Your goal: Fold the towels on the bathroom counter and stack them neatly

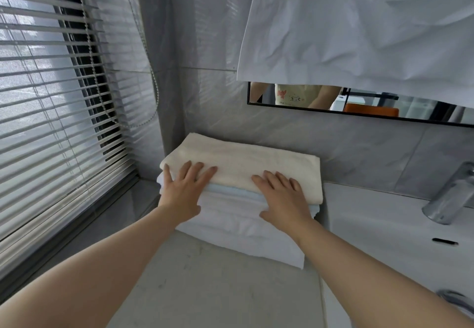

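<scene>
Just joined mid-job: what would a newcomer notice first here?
The left hand and right hand rest flat on a cream towel topping the stack on the counter, beside the blinds. Above, a white cloth hangs over most of the mirror.

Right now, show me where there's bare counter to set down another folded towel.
Bare: the counter in front of the towel stack, between the sink and the window ledge. The ledge itself, between stack and blinds, is narrow. Crowded: the back corner, where left hand and right hand lie flat on the stack's cream towel.
</scene>
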`<state>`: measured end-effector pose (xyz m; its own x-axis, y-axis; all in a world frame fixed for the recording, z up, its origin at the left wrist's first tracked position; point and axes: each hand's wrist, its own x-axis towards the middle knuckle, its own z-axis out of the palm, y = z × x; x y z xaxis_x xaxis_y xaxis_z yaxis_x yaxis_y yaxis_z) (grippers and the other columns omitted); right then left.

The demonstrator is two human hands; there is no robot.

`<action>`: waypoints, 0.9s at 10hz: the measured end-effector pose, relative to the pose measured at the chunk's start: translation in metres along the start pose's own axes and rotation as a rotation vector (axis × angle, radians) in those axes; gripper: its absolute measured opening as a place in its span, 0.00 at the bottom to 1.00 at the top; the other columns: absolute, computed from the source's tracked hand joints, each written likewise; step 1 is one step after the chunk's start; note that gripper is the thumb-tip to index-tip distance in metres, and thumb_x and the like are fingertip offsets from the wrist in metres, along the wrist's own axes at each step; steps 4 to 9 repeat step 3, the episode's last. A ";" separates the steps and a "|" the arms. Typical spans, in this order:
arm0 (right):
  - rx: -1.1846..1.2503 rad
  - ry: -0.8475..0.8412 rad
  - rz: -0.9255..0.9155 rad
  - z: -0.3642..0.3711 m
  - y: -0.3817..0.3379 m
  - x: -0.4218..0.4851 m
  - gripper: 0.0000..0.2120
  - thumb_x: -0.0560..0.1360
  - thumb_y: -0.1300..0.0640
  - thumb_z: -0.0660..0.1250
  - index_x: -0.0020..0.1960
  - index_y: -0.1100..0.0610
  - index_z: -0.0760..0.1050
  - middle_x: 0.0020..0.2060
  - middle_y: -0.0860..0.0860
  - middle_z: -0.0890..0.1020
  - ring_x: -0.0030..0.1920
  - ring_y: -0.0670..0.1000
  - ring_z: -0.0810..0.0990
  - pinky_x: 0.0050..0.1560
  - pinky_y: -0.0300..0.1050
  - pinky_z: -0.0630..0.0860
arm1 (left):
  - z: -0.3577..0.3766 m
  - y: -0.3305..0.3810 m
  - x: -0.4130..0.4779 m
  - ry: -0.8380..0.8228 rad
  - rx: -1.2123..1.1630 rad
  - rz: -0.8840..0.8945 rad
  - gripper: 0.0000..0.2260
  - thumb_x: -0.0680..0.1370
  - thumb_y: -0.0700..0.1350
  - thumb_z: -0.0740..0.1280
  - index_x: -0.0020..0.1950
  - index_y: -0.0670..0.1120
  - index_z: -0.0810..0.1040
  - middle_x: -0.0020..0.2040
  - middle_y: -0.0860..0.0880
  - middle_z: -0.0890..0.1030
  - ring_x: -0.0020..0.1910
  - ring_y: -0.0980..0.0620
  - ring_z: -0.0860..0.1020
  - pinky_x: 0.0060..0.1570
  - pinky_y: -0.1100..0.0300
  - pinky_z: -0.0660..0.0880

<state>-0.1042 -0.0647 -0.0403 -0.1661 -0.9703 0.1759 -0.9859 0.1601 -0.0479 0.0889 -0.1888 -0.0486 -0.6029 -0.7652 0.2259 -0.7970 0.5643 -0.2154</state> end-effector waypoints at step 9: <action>0.019 -0.006 0.094 -0.033 0.006 -0.045 0.32 0.76 0.49 0.62 0.75 0.46 0.50 0.76 0.48 0.49 0.75 0.53 0.49 0.72 0.56 0.48 | -0.044 0.061 -0.024 0.046 -0.009 0.145 0.38 0.77 0.56 0.62 0.76 0.56 0.38 0.77 0.51 0.45 0.76 0.47 0.47 0.71 0.38 0.41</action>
